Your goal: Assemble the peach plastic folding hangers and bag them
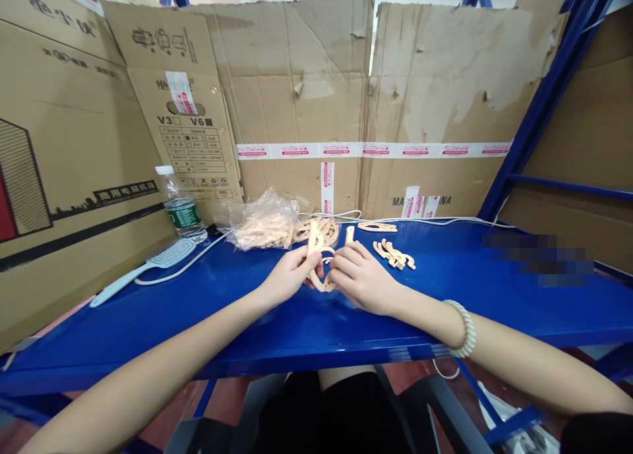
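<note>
Head view: two bare hands meet over the front half of a blue counter (445, 276), both closed on pale wooden parts — fingers curled in, no wide gap in either grip. The left hand (293, 273) pinches one upright wooden piece (313, 240) between thumb and fingers, its top end sticking up above them; curved wood runs below it toward the right hand (364, 279), whose bent fingers cover most of what they hold. One more bar end (350, 234) rises above the right hand; whether it joins the rest, I cannot tell. One beaded bracelet (466, 329) circles the right wrist. Just beyond the hands lies a clear plastic bag (264, 220) of wooden parts, too overlapped to count, with a bunch of curved parts (321, 231) at its right end. Right of these are one flat, elongated wooden part or stack (377, 227) and, nearer, one small heap of S-shaped parts (394, 254) — several, overlapping. Farther left stand one bottle (182, 207) with a white cap and, before it, one pale-blue hairbrush (171, 253), a white cord curving beside it. Two large cardboard panels (291, 78) rise behind, crossed by one long strip of printed tape (395, 150).
</note>
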